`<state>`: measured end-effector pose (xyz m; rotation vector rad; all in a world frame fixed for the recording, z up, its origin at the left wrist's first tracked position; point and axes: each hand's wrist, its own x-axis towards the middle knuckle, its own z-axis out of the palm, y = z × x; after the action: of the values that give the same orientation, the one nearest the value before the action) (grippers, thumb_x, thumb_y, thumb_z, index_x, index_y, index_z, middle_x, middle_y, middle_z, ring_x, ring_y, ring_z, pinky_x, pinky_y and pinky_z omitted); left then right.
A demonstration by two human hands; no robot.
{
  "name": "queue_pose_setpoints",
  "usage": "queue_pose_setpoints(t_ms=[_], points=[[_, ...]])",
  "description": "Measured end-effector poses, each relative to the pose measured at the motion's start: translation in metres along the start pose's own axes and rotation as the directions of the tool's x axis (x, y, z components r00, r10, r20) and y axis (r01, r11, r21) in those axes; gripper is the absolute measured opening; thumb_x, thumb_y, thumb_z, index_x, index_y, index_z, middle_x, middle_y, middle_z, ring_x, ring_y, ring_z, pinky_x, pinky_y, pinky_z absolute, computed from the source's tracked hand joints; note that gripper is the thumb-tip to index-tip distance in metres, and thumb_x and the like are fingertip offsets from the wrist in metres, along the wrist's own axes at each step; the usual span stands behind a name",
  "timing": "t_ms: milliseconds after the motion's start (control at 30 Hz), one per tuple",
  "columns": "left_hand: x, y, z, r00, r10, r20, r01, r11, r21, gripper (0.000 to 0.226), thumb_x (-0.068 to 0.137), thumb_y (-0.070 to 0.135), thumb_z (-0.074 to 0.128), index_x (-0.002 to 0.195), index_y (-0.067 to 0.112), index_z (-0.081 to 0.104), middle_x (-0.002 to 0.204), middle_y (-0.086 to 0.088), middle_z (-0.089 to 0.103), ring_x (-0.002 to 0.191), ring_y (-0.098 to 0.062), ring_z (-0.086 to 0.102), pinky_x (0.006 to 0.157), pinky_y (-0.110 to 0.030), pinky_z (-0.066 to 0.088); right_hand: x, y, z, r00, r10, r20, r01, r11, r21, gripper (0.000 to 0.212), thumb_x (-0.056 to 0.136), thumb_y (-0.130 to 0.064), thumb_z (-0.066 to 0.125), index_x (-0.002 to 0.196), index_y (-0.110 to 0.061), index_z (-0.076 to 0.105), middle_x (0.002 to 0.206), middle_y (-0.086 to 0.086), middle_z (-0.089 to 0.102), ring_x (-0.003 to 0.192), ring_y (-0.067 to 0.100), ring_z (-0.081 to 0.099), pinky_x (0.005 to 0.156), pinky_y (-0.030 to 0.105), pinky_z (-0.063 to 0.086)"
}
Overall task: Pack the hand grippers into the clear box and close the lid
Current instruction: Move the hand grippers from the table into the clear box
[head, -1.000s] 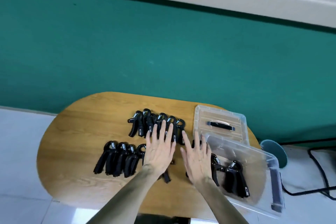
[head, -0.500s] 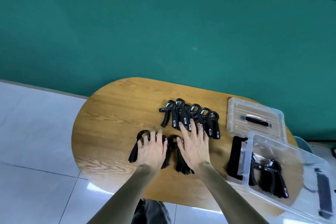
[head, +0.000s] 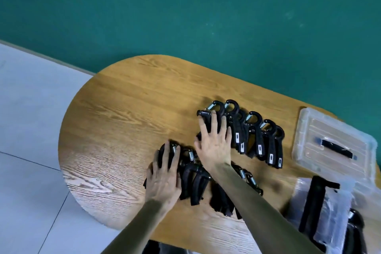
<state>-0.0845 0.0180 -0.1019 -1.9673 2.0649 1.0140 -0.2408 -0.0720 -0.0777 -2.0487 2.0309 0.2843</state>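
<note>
- Right hand lies flat, fingers spread, on the far row of hand grippers; left hand likewise on the near pile, neither gripping.
- Better: curl the fingers round a few handles, then lift right.
- The clear box is cut off near right, its contents blurred; its lid lies beyond.

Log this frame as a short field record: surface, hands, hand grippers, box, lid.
surface: oval wooden table
left hand: flat on the near row of hand grippers, fingers spread
right hand: laid on the left end of the far row of hand grippers
clear box: open, at the right edge, at least one gripper inside
lid: off, flat on the table behind the box
</note>
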Motion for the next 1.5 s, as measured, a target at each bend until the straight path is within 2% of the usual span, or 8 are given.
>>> queue_pose_setpoints(t_ms=[133,267,367,500,900,1100,1233,1500], points=[[0.003,-0.006,0.010,0.999,0.023,-0.047,-0.026,0.998,-0.050,0.071,0.098,0.052,0.016,0.158,0.036,-0.018,0.167,0.002,-0.028,0.155,-0.034,0.006,0.117,-0.062,0.031,0.024,-0.002,0.018,1.000,0.030,-0.009,-0.030,0.999,-0.023,0.078,0.100,-0.040,0.045,0.159,-0.026,-0.003,0.165,0.015,-0.020,0.149,0.048,-0.013,0.120,0.063,0.006],[0.006,-0.008,0.016,0.988,0.030,-0.153,-0.044,0.995,-0.088,0.081,0.098,0.036,0.045,0.161,0.036,-0.006,0.170,0.001,-0.016,0.145,-0.035,0.034,0.111,-0.058,0.035,0.046,-0.001,0.024,0.992,0.126,-0.015,-0.126,0.991,-0.041,0.087,0.096,-0.041,0.051,0.159,-0.024,-0.005,0.163,0.013,-0.028,0.148,0.050,-0.013,0.118,0.064,0.016],[0.008,-0.007,0.018,0.976,0.007,-0.217,-0.030,0.994,-0.105,0.105,0.085,0.017,0.074,0.162,0.033,0.005,0.171,-0.002,-0.006,0.139,-0.034,0.038,0.104,-0.059,0.044,0.052,-0.009,0.026,0.985,0.167,-0.030,-0.169,0.985,-0.041,0.091,0.092,-0.039,0.059,0.160,-0.024,0.001,0.164,0.012,-0.024,0.148,0.051,-0.008,0.115,0.064,0.026],[0.011,-0.006,0.017,0.970,-0.011,-0.243,-0.013,0.995,-0.098,0.123,0.066,0.007,0.088,0.162,0.029,0.016,0.171,-0.007,0.004,0.124,-0.029,0.040,0.093,-0.051,0.050,0.053,-0.014,0.028,0.984,0.176,-0.033,-0.178,0.983,-0.048,0.087,0.089,-0.019,0.059,0.160,-0.024,0.009,0.166,0.010,-0.018,0.149,0.052,-0.004,0.109,0.064,0.034],[0.007,-0.004,-0.006,0.960,-0.028,-0.278,0.026,1.000,-0.011,0.112,0.074,0.000,0.078,0.162,0.027,0.015,0.171,-0.010,0.001,0.107,-0.036,0.051,0.084,-0.057,0.057,0.029,0.001,0.012,0.987,0.136,-0.084,-0.146,0.982,-0.120,0.098,0.078,-0.005,0.071,0.158,-0.029,0.021,0.168,0.009,-0.003,0.145,0.044,0.018,0.092,0.052,0.046],[0.000,0.015,-0.040,0.944,0.034,-0.327,-0.017,0.998,0.053,0.090,0.092,0.035,0.067,0.163,0.025,0.012,0.171,-0.009,-0.007,0.110,-0.036,0.043,0.087,-0.056,0.050,-0.012,0.010,-0.025,0.987,0.110,-0.118,-0.117,0.991,-0.059,0.087,0.077,-0.014,0.072,0.155,-0.021,0.034,0.167,0.012,0.009,0.142,0.047,0.029,0.089,0.054,0.045],[-0.015,0.042,-0.059,0.946,0.055,-0.320,-0.024,0.995,0.099,0.116,0.071,-0.005,0.074,0.163,0.024,0.010,0.170,-0.011,-0.013,0.091,-0.022,0.029,0.075,-0.039,0.039,-0.049,0.025,-0.046,0.976,0.123,-0.178,-0.129,0.991,-0.023,0.083,0.078,-0.016,0.072,0.153,-0.018,0.038,0.166,0.013,0.016,0.138,0.049,0.034,0.088,0.057,0.045],[-0.050,0.128,-0.063,0.945,0.146,-0.292,-0.103,0.982,0.158,0.088,0.097,0.006,0.051,0.162,0.029,-0.003,0.166,-0.008,-0.027,0.118,-0.032,0.030,0.096,-0.044,0.036,-0.136,0.079,-0.073,0.942,0.213,-0.260,-0.212,0.977,0.033,0.088,0.076,-0.021,0.079,0.153,-0.019,0.038,0.165,0.013,0.020,0.138,0.048,0.034,0.091,0.058,0.045]])
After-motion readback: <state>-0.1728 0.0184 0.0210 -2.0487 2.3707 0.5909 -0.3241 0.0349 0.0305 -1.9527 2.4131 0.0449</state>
